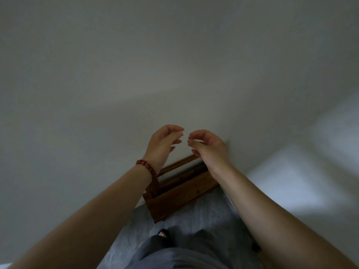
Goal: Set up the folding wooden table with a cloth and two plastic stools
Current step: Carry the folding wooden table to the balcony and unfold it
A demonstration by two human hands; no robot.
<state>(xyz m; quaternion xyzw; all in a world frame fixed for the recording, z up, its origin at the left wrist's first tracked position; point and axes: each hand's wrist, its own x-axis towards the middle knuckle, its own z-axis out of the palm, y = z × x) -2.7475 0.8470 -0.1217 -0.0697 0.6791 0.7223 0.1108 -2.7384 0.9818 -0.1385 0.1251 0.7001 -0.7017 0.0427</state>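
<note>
A grey floor [206, 216] fills the lower middle of the frame. A folded wooden table [180, 191] stands on it on edge at the centre, against the pale wall [97, 113] behind. Just below the table, a dark shoe [163, 234] rests on the floor.

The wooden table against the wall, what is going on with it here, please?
A person stands facing the wall with both arms raised. The left hand, with a red bead bracelet at its wrist, and the right hand hover close together, fingers loosely curled, with no grip on anything. Below them the folded wooden table stands against the wall on the floor, untouched. No cloth or stools are in view, so the setup has not visibly begun.
</note>
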